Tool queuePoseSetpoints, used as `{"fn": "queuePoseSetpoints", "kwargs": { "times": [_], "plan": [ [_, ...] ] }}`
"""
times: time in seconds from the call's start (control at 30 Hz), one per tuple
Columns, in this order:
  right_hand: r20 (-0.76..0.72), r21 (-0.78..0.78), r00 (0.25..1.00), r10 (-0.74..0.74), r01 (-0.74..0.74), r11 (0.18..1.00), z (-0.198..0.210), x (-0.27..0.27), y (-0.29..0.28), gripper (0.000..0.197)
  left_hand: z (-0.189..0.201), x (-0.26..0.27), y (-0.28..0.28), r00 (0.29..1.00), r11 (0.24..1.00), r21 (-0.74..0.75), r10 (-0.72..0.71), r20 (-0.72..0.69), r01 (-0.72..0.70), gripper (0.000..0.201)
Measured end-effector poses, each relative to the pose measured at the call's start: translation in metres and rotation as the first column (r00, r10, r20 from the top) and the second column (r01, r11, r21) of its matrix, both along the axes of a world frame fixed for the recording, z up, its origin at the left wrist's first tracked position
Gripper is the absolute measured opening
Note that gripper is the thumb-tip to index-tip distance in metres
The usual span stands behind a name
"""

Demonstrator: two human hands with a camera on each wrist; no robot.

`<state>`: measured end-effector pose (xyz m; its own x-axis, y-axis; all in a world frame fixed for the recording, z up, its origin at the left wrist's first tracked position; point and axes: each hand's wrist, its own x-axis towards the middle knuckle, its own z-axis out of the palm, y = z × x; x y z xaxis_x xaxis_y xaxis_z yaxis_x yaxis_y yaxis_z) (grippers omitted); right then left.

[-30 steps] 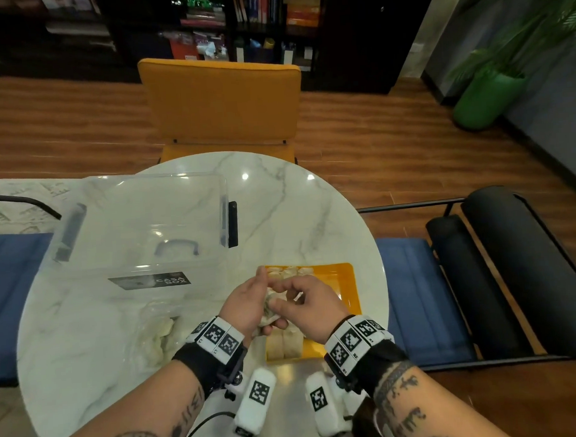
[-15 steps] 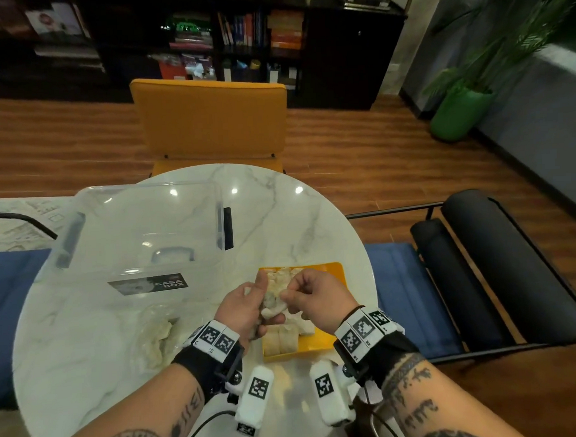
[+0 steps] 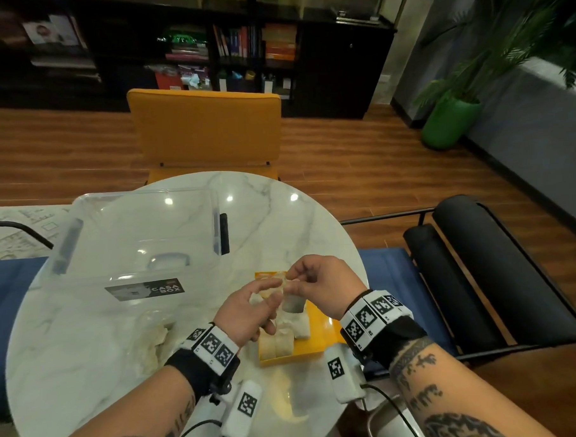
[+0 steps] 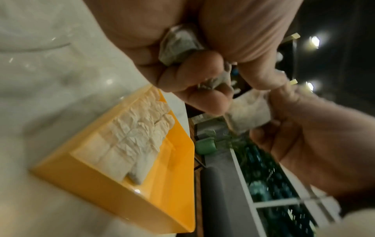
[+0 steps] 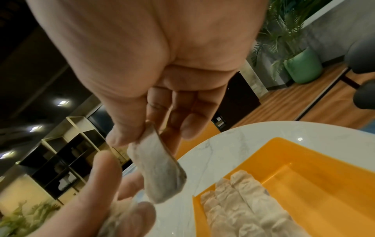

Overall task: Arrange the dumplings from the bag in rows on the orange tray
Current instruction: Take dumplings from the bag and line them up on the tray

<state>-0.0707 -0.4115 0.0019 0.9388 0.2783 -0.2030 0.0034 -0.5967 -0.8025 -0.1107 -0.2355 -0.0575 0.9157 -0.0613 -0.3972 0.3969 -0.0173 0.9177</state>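
Right hand [image 5: 142, 67]: a dumpling [image 5: 160, 171] is pinched (frame centre);
Left hand [image 3: 247, 311]: another dumpling [image 4: 178, 44] is gripped;
Orange tray [image 3: 318, 336]: rows laid.

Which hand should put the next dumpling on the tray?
The right hand, probably. It already pinches a dumpling above the tray, on the side with bare space. The left hand holds more dumplings.

Pale dumplings [image 4: 134, 141] lie in rows along the orange tray's [image 4: 113, 192] edge.
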Motion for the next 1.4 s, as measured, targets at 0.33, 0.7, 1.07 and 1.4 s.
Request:
{"fn": "queuePoseSetpoints", "kwargs": {
  "times": [0.33, 0.7, 1.07, 1.4],
  "plan": [
    [-0.019, -0.049, 0.999, 0.032, -0.033, 0.998, -0.015, 0.005, -0.009, 0.013, -0.006, 0.006, -0.006, 0.993, 0.973, 0.21, -0.109, 0.054, 0.096, 0.015],
    [-0.204, -0.478, 0.968, 0.149, -0.232, 0.847, -0.066, 0.006, -0.031, 0.01, -0.052, 0.007, 0.022, 0.991, 0.808, 0.583, -0.013, -0.135, 0.09, 0.025],
    [-0.326, -0.561, 0.937, 0.126, -0.299, 0.772, -0.112, 0.018, -0.016, 0.008, -0.067, 0.006, 0.019, 0.976, 0.743, 0.647, -0.044, -0.212, 0.174, 0.028],
    [-0.338, -0.558, 0.935, 0.106, -0.29, 0.778, -0.118, 0.03, -0.013, 0.019, -0.071, 0.007, 0.022, 0.97, 0.759, 0.623, -0.049, -0.238, 0.192, 0.032]
  ]
}}
